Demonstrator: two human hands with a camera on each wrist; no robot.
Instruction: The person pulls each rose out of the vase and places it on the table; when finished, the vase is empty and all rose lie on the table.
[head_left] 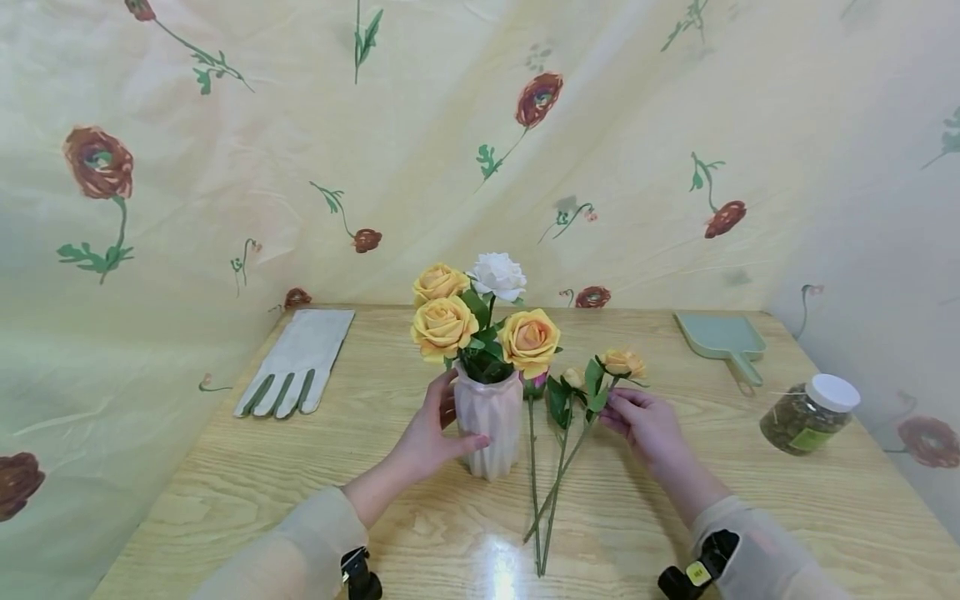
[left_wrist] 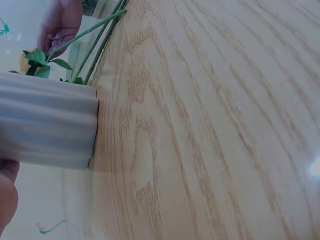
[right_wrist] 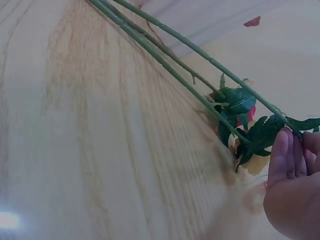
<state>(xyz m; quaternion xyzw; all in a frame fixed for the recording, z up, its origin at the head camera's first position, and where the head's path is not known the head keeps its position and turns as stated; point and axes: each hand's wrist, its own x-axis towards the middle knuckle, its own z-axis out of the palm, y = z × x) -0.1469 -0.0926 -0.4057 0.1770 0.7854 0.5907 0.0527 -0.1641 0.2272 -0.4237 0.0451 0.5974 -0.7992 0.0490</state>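
Observation:
My left hand (head_left: 431, 442) grips a pale fluted vase (head_left: 489, 429) from its left side, thumb across the front. In the vase stand several yellow roses (head_left: 442, 327) and a white rose (head_left: 499, 276). To its right, my right hand (head_left: 647, 427) pinches the stem of an orange-yellow rose (head_left: 624, 363) just below the bloom. The right wrist view shows that stem (right_wrist: 215, 61) between thumb and fingertips, raised at the flower end. Beside it lie two more flowers, one with a pale yellow bloom (head_left: 573, 377) and one with a magenta bloom (head_left: 535, 384) partly hidden behind the vase.
A white and green glove (head_left: 303, 362) lies at the table's back left. At the back right is a green dustpan (head_left: 723, 336). A jar (head_left: 806, 417) with a white lid stands near the right edge. Flower-patterned cloth (head_left: 450, 150) hangs behind the wooden table (head_left: 375, 533).

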